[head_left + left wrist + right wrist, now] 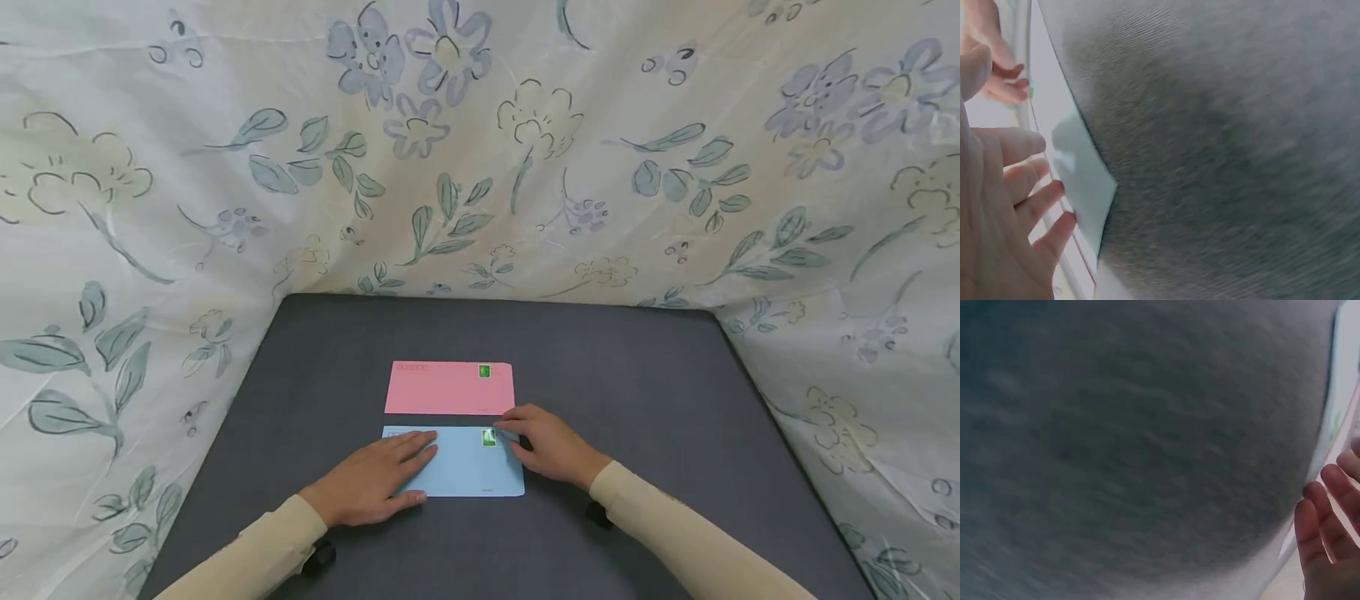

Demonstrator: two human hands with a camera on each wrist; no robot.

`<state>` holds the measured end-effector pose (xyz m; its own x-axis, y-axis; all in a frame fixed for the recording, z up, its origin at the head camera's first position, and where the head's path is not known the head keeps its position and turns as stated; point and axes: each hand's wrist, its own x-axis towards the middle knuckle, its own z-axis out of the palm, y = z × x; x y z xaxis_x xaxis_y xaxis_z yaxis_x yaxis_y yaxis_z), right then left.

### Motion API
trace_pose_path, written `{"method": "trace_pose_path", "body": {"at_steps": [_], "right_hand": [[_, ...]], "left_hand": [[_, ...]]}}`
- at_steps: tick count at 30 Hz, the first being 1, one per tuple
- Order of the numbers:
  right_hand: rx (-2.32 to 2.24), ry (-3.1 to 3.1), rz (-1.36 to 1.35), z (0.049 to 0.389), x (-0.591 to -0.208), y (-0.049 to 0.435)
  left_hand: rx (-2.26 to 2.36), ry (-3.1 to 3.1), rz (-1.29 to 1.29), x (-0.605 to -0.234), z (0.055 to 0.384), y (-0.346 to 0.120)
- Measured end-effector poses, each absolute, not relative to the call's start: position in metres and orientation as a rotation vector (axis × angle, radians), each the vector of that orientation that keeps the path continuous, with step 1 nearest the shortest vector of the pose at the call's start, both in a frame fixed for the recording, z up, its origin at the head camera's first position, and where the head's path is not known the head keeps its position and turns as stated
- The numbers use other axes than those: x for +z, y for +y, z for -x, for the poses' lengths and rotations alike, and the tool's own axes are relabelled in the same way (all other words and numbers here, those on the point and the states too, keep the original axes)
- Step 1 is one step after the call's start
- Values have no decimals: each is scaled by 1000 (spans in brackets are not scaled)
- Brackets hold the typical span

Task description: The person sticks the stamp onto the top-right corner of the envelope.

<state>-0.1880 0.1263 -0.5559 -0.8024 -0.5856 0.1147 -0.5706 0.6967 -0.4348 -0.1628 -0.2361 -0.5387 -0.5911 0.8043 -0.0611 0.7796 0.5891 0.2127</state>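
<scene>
A light blue envelope [459,468] lies flat on the dark table, with a small green stamp [489,437] at its upper right corner. My left hand [375,479] rests over its left end, the fingers spread and fairly straight. In the left wrist view, those fingertips overlap the blue envelope [1088,181]. At the other end, my right hand [551,444] reaches in with its fingertips right by the stamp and the upper right corner. Its fingers [1329,519] look extended in the right wrist view, with nothing between them. Just beyond lies a pink envelope [442,390] bearing a green stamp [484,372].
The dark grey table [637,375] has rounded far corners. A pale floral cloth [525,183] hangs behind it and along both sides, close to the table edges. Both forearms wear cream sleeves [660,525].
</scene>
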Motion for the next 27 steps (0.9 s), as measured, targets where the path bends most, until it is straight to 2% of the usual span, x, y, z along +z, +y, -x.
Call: {"method": "trace_pose_path", "body": {"at_steps": [3, 14, 27], "right_hand": [[-642, 2861, 1077, 187, -559, 129], [-678, 2877, 1065, 186, -563, 130], [-617, 2908, 1129, 186, -567, 128]], "left_hand": [[213, 2681, -1361, -535, 164, -229], [142, 2495, -1656, -536, 163, -177], [81, 2476, -1583, -540, 165, -169]]}}
